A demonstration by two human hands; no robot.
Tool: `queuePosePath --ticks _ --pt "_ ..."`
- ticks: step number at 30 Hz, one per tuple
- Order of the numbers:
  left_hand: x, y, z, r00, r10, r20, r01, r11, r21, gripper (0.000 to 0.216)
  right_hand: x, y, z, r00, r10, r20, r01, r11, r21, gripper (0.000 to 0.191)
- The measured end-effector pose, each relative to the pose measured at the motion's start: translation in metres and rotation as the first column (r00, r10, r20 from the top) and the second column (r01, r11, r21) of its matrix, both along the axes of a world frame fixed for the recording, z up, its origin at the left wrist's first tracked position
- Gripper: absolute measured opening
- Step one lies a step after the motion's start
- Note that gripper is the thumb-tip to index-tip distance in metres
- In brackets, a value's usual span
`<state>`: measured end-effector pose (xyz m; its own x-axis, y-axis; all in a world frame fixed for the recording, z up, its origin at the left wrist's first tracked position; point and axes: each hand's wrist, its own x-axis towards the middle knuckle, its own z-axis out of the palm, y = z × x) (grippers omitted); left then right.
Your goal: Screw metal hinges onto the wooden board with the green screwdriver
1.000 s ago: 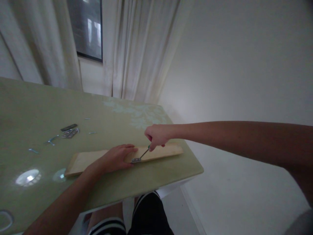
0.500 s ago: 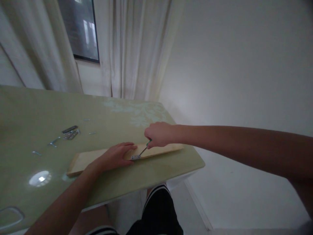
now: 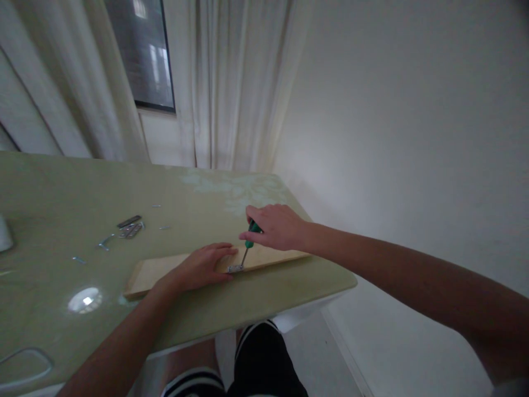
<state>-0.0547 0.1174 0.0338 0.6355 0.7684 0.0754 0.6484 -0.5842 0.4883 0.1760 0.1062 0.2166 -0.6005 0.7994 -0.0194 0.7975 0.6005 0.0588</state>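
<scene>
A pale wooden board [image 3: 155, 269] lies along the table near its front edge. My left hand [image 3: 200, 268] grips it around the middle, fingers over the top and thumb along the near edge. Close to that thumb, a small metal plate [image 3: 235, 269] sits at the board's near edge. My right hand [image 3: 281, 227] is closed around the green handle of a screwdriver [image 3: 249, 243]. The screwdriver stands slightly tilted, its tip at the right end of the plate. Whether a screw sits under the tip is too small to tell.
Several metal plates [image 3: 131, 229] lie piled on the green-covered table [image 3: 198, 207], with loose screws [image 3: 79, 260] scattered around. A white object [image 3: 5, 236] shows at the left edge, a pale loop [image 3: 47, 361] at lower left. A wall [image 3: 397, 138] rises on the right.
My right hand has turned and loosened its fist around the screwdriver, showing more of the green handle. The screwdriver stands more upright. My view has shifted slightly; the left hand stays on the board.
</scene>
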Motion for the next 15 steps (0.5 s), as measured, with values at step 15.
queuePosePath --ticks 15 --pt "0.001 -0.004 0.005 0.998 -0.015 0.065 0.017 1.000 -0.021 0.067 0.000 -0.025 -0.087 0.562 0.187 -0.806 -0.184 0.978 0.098 0.041"
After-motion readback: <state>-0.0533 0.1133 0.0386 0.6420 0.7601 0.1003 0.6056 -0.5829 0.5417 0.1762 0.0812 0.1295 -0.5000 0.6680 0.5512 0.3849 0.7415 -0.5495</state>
